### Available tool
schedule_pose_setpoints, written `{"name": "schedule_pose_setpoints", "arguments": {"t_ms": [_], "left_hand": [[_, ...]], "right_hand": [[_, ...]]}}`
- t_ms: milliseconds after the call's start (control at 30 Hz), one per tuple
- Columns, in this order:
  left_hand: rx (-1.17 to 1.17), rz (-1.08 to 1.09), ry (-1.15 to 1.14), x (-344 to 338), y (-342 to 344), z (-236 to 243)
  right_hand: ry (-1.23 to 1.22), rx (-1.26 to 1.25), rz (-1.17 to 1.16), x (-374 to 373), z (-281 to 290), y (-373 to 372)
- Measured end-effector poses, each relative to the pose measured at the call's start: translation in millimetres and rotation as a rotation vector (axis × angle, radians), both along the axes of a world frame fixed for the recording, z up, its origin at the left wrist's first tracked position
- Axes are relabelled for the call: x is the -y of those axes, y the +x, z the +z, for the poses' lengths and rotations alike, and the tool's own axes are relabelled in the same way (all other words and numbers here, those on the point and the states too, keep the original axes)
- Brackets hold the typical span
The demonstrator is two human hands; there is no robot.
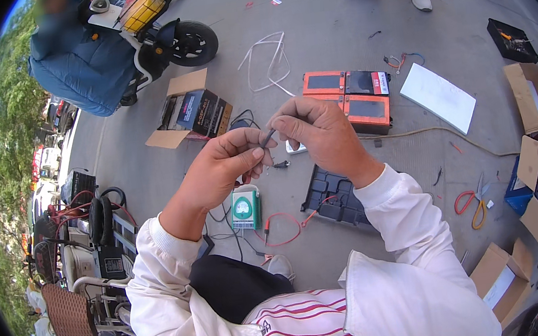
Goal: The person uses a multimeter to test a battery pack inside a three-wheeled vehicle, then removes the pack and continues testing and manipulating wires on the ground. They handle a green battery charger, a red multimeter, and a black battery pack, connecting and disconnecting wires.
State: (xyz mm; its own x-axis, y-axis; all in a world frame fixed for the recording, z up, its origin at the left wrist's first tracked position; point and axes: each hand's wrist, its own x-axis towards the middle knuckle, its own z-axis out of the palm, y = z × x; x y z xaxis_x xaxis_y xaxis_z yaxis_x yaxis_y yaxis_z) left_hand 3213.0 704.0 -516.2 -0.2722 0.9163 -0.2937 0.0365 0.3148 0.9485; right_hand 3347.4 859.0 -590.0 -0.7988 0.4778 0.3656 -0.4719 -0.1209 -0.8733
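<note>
dark wire (268, 138) | axis slants up-right | left hand (225, 168) grip pinches lower end | right hand (318, 131) grip pinches upper end

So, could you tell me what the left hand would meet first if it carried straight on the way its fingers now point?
The left hand points rightwards across the body, so it would most likely meet the right hand first. Both pinch the same thin dark wire, and the fingertips look nearly touching, though depth is hard to judge.
</note>
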Motion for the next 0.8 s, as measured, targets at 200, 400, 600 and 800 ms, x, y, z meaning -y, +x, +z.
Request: {"name": "schedule_pose_setpoints", "arguments": {"t_ms": [200, 400, 600, 800], "left_hand": [[0.137, -0.046, -0.143, -19, 9, -12], [0.216, 0.395, 0.208, -20, 15, -26], [0.04, 0.577, 0.303, -15, 22, -11], [0.115, 0.514, 0.516, -10, 42, -17]], "right_hand": [[-0.443, 0.14, 0.328, -18, -28, 8], [-0.435, 0.199, 0.433, -1, -33, 1], [-0.285, 0.11, 0.499, 10, -32, -7], [-0.475, -0.022, 0.751, 17, -43, 0]]}}
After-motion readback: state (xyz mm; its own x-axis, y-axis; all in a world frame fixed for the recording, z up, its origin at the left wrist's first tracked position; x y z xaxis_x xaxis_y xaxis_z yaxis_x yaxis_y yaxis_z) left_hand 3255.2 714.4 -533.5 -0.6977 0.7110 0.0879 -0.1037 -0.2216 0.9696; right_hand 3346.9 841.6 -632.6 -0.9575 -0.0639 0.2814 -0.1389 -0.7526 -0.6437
